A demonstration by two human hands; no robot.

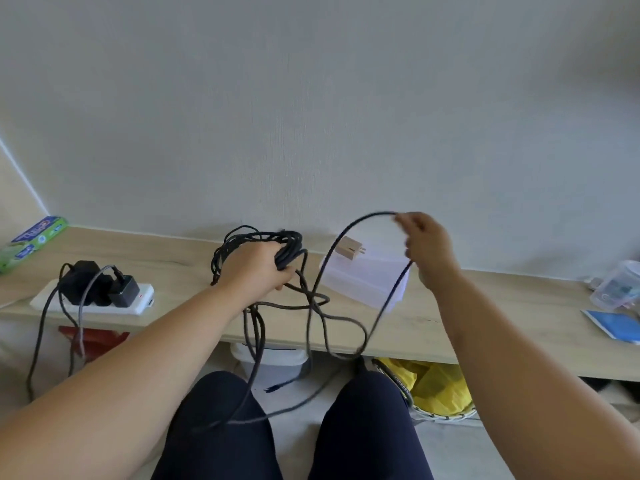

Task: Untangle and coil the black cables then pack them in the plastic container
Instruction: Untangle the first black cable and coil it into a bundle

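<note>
- The biggest risk I see is the slack: several loops of the black cables (287, 244) cross each other on the wooden shelf (485, 313) and hang over its edge towards my knees. If I pull the loose strand (349, 230) hard, those crossings could cinch into a knot.
- The hanging lengths could also catch on the shelf edge, which would drag turns out of the bundle I have gathered.
- The strand runs down just in front of the plastic container (367, 278), which lies on the shelf right of the bundle with a beige plug (351, 247) on top. A sweeping pull might knock the plug off or shove the container.
- The power strip (93, 299) at the left has its own leads; I judge them separate, but a careless grab could mix them in.
- My left hand (258, 268) reaches forward over the shelf, fingers wrapped round the coiled bundle and holding it above the surface.
- My right hand (427, 251) is raised higher, near the wall, pinching the strand so it arches leftwards and down. It is blurred, so the exact finger hold is unclear.
</note>
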